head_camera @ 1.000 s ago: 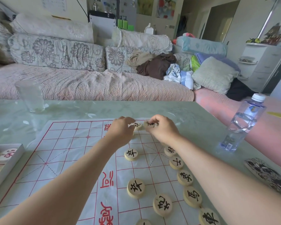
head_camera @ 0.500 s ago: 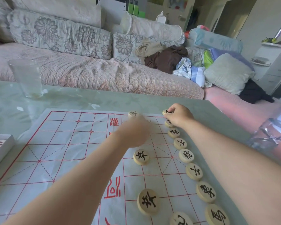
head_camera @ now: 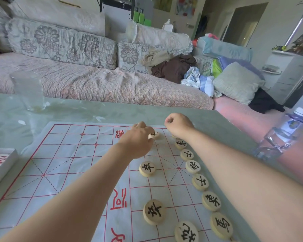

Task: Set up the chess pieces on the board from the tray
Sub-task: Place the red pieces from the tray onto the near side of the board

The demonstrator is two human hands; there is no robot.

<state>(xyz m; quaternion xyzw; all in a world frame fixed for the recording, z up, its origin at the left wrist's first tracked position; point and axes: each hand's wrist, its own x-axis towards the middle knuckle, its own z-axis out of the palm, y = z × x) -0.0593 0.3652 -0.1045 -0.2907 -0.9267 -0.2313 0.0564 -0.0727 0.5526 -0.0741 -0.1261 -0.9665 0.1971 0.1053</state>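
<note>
Both bare arms of a person reach across a pale green desk to the far end of a paper chess board ruled in red. The left hand has its grip pinched on a round wooden piece near the board's far edge, with the fingers at the disc's rim. The right hand hovers at the far right corner, its grip curled into a fist (whether anything sits inside cannot be told from here).

A row of six pieces with black characters runs down the board's right edge, beside the right forearm. Three more discs lie inside the grid: one just below the left wrist, and two nearer the viewer. The white tray, with red-lettered pieces in it, sits at the desk's left edge beside the board.

A clear glass stands at the desk's far left and a plastic water bottle at its right. Behind the desk is a sofa with floral cushions and a heap of clothes.
</note>
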